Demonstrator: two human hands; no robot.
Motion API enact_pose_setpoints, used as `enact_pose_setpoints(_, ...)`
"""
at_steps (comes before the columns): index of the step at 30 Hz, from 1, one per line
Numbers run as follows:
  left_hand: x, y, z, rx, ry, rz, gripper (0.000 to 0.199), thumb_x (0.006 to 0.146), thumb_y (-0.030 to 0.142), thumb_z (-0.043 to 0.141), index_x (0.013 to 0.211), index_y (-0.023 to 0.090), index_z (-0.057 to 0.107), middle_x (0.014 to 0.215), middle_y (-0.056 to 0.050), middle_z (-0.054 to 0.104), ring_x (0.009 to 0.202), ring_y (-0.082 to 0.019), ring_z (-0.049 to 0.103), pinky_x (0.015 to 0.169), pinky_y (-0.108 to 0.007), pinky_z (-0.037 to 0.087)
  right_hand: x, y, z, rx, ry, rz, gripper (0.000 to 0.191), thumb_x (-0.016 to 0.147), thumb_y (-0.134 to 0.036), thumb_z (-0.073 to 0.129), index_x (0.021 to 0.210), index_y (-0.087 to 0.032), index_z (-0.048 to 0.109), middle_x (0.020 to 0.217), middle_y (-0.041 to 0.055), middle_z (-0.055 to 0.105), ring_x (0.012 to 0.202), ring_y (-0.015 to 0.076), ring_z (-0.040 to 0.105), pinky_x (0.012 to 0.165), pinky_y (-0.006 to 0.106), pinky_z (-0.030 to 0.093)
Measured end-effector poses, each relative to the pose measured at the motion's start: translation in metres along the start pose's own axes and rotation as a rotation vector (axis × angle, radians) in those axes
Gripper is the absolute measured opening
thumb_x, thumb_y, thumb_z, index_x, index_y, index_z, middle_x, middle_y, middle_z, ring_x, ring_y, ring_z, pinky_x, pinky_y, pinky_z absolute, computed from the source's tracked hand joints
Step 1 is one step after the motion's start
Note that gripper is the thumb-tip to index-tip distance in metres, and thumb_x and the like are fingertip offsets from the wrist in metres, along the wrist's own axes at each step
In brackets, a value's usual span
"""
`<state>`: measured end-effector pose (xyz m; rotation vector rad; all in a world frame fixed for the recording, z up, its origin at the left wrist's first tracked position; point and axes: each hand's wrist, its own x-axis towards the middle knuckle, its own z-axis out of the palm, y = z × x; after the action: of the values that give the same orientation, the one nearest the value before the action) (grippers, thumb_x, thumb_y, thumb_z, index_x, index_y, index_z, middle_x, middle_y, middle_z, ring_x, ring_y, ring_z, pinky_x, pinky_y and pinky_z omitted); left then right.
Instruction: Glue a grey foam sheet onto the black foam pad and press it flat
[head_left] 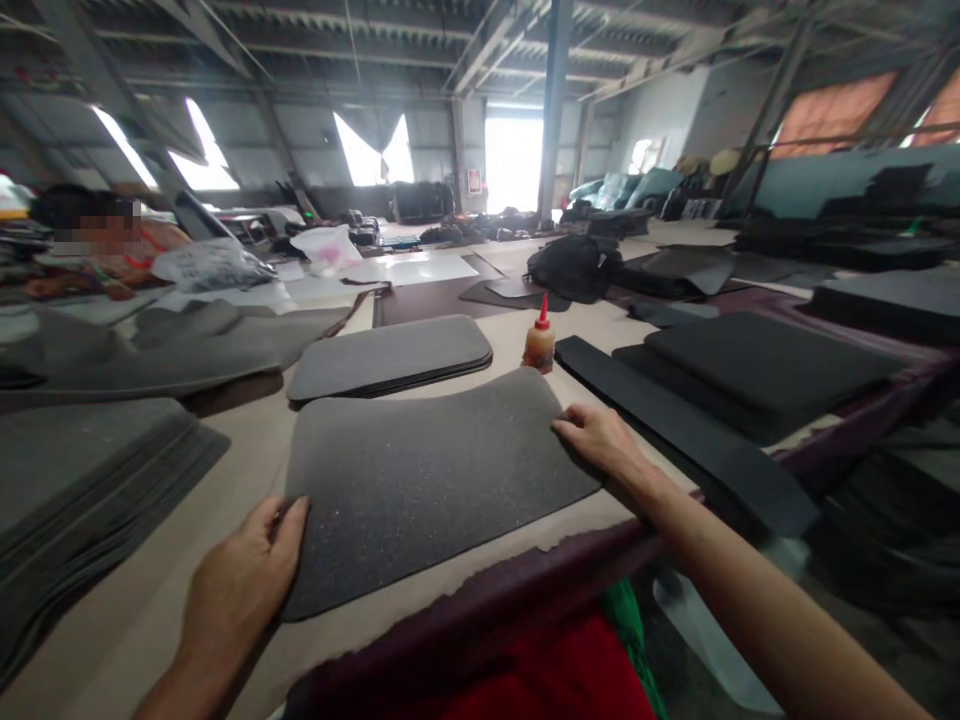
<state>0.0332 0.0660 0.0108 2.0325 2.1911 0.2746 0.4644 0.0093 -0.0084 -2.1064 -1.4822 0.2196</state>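
A dark grey floor mat-like sheet (435, 490) with rounded corners lies before me on the table, pale specks scattered over its surface. My left hand (244, 570) grips its left edge, thumb on top and the other fingers partly hidden. At the opposite edge, my right hand (600, 440) pinches the sheet near its right side. Just behind it rests a stack of similar grey sheets (390, 350). A squeeze bottle (539, 345) with a red pointed nozzle and amber contents stands beyond the sheet's far right corner.
Layered grey sheets (97, 500) fill the left side. A long black strip (675, 430) and dark stacked panels (772, 360) lie to the right. A black bag (574, 268) sits farther back. Another person (112, 240) is at the far left.
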Motion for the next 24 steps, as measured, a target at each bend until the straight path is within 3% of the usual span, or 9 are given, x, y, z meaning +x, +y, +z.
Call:
enact_pose_setpoints(8,0.002,-0.004,0.006,0.065,0.048,0.018,0.053,0.096,0.054,0.028,0.12,0.021,0.062,0.11,-0.012,0.074,0.095,-0.033,0.069,0.075,-0.033,0.045,-0.002,-0.003,0.0,-0.15,0.009,0.019,0.018,0.092,-0.039,0.067,0.087,-0.022,0.069,0.08,0.0027,0.07,0.073,0.0192,0.063,0.059,0.028,0.033)
enact_pose_setpoints(12,0.003,-0.008,0.007,0.004,0.093,0.045,0.046,0.094,0.054,0.034,0.111,0.024,0.064,0.105,-0.009,0.076,0.089,-0.031,0.069,0.071,-0.03,0.043,-0.003,-0.004,-0.001,-0.182,0.021,0.071,0.026,0.091,-0.047,0.069,0.101,-0.023,0.069,0.09,0.0041,0.072,0.081,0.0221,0.065,0.061,0.028,0.036)
enact_pose_setpoints(17,0.006,-0.013,0.007,-0.123,0.064,0.001,0.042,0.09,0.058,0.039,0.108,0.028,0.063,0.097,-0.003,0.075,0.089,-0.028,0.068,0.07,-0.028,0.042,-0.004,-0.002,-0.002,-0.186,0.042,0.097,0.041,0.09,-0.05,0.071,0.116,-0.02,0.063,0.1,0.0043,0.071,0.085,0.0224,0.065,0.066,0.029,0.04)
enact_pose_setpoints(24,0.001,-0.023,0.003,-0.491,0.007,-0.013,0.054,0.07,0.068,0.054,0.104,0.026,0.06,0.059,0.005,0.058,0.062,-0.023,0.061,0.058,-0.028,0.041,-0.004,-0.006,-0.003,-0.235,0.009,0.103,0.033,0.093,-0.052,0.066,0.108,-0.023,0.067,0.101,0.0043,0.071,0.087,0.0242,0.066,0.067,0.032,0.041)
